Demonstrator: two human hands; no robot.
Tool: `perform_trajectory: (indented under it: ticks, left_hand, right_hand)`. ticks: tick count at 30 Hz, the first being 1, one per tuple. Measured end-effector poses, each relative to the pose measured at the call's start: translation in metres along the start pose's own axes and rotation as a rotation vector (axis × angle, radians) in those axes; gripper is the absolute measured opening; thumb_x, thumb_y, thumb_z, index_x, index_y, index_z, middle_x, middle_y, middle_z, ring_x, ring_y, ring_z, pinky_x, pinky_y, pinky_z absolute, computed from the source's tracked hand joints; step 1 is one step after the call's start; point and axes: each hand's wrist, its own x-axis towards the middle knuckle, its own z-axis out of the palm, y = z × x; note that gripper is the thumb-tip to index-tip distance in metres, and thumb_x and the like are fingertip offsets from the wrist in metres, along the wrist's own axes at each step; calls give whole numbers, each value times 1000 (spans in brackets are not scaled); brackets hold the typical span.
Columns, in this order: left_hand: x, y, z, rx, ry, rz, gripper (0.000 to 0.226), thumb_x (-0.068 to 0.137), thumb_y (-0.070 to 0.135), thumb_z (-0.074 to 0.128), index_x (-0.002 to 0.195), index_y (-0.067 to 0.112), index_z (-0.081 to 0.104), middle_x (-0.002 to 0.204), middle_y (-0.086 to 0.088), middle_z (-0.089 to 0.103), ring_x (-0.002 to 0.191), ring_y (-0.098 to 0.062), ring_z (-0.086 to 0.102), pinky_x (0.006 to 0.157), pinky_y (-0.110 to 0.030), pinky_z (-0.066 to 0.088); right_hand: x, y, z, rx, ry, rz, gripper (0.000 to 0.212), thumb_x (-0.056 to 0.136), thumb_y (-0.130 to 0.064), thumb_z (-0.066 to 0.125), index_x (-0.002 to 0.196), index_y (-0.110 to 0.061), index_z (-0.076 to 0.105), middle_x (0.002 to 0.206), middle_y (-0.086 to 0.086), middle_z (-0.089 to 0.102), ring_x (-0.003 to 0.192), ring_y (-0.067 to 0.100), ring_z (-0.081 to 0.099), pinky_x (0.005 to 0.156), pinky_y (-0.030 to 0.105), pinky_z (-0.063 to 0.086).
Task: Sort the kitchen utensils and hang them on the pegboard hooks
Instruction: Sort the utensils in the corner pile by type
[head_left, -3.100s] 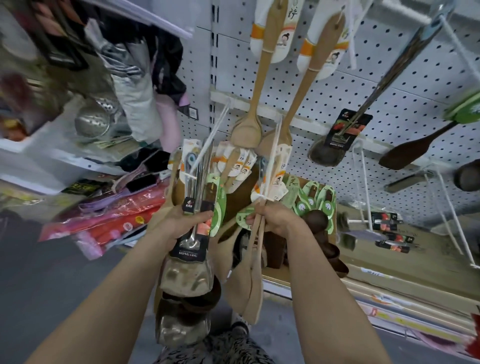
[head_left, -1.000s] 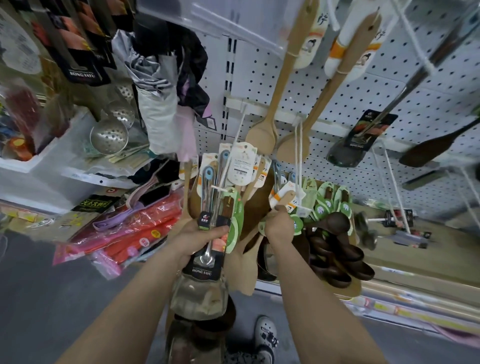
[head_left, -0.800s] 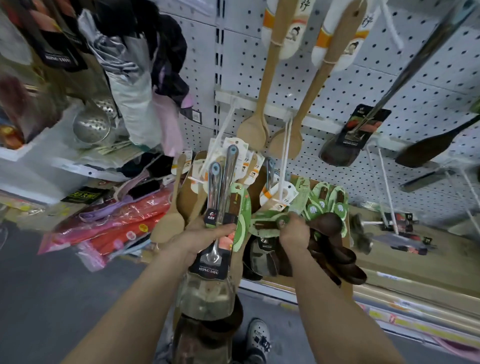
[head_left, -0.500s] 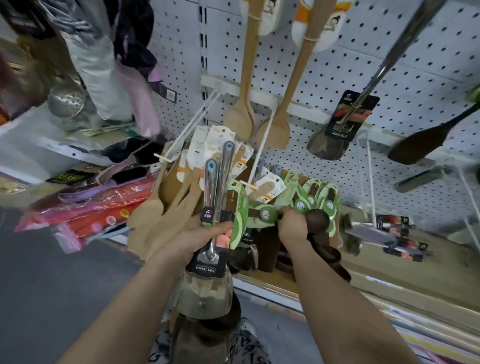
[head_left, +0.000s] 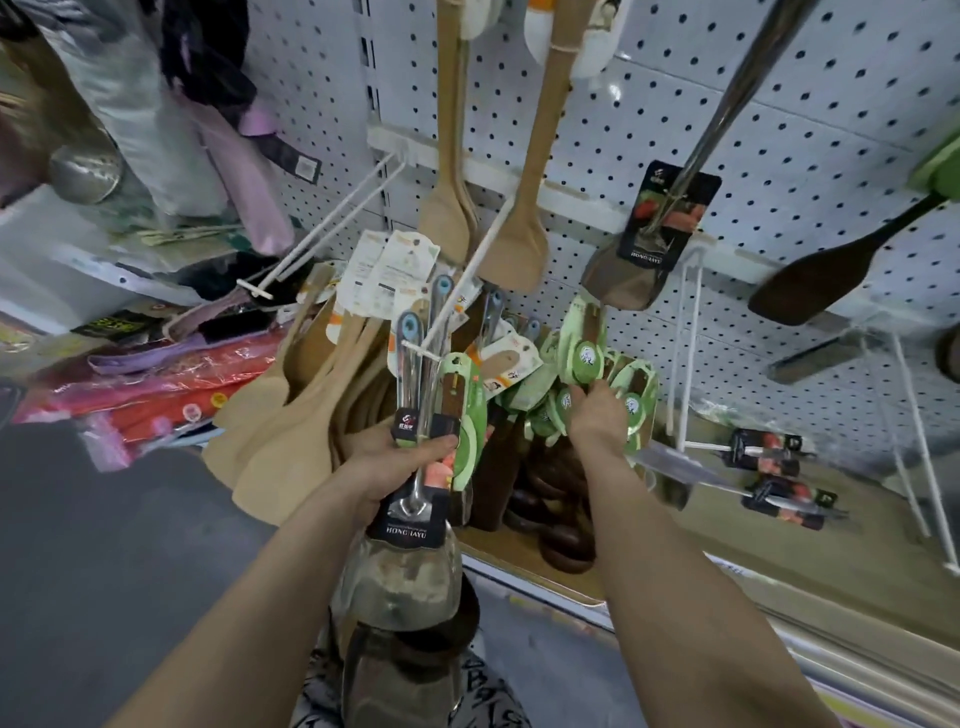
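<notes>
1. Pegboard (head_left: 779, 130): white panel carrying hanging wooden spoons (head_left: 447, 223) and white hooks (head_left: 457, 291).
2. Steel turners (head_left: 405, 577): carded bundle, heads down, handles gripped in the left hand (head_left: 384, 467), tops beside a hook tip.
3. Green-carded spoons (head_left: 584, 353): cluster over the shelf (head_left: 831, 545). The right hand (head_left: 597, 421) pinches one card.
</notes>
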Motion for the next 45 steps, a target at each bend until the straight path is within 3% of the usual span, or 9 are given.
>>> perform_trajectory:
  ticks: [3,8,13,16,24,29,35,40,45]
  left_hand:
    - [-1,-2,7,-2,-47,8,29,82,16,78,108,12,67,85,-3,76,74,-16,73,60,-24,55]
    - [-2,-4,13,-34,-28,-20,30,80,19,79,107,15,67,91,-7,76,79,-21,73,66,-29,58]
    - [-2,1,25,-109,-18,-88,35,81,17,78,113,9,67,99,-13,75,87,-30,71,77,-38,58]
    - [-2,6,28,-141,-32,-108,38,78,19,80,113,10,67,100,-15,74,94,-34,70,84,-45,57]
    - [-6,14,16,-144,-116,-99,26,83,16,76,107,12,68,96,-14,75,85,-30,71,79,-42,59]
    - [-6,15,0,-144,-112,-138,24,84,16,75,106,12,67,76,-8,74,61,-22,71,53,-31,57]
    - [-3,12,-15,-59,-100,-145,32,78,20,81,106,13,67,90,-13,75,82,-31,72,75,-41,58]
    - [-3,17,-30,13,-124,-126,38,79,24,80,111,9,67,95,-15,75,91,-35,71,89,-50,55]
    - [4,19,-33,33,-147,-127,43,77,26,82,114,12,65,98,-14,75,93,-34,71,91,-53,54]
  right_hand:
    - [2,11,0,-36,-57,42,28,101,-25,53,109,1,60,112,19,67,105,35,63,68,32,39]
    - [-20,-2,-12,-22,-9,47,33,98,-19,56,129,-7,53,130,15,58,117,31,58,92,36,48]
    - [-78,-27,-12,588,-582,58,47,94,-54,57,122,-17,65,116,6,71,91,18,70,74,31,58]
    - [-100,-30,-11,749,-757,61,36,92,-44,66,118,-19,67,113,6,73,103,21,70,79,35,61]
    - [-101,-35,-20,952,-616,182,7,96,-28,64,103,-29,64,103,-1,72,95,17,67,87,40,54]
    - [-97,-37,-21,974,-490,259,37,95,-33,65,128,-18,59,127,5,66,117,24,61,96,45,52]
    - [-93,-32,-13,1043,-375,393,60,90,-33,72,141,-13,47,136,8,58,120,29,59,97,51,53]
    - [-84,-24,-14,1034,-277,479,34,96,-22,65,125,-6,56,115,12,66,91,26,65,87,47,56]
    - [-65,-10,-26,893,-95,472,49,97,-27,63,141,-12,49,128,7,58,118,33,57,101,48,49]
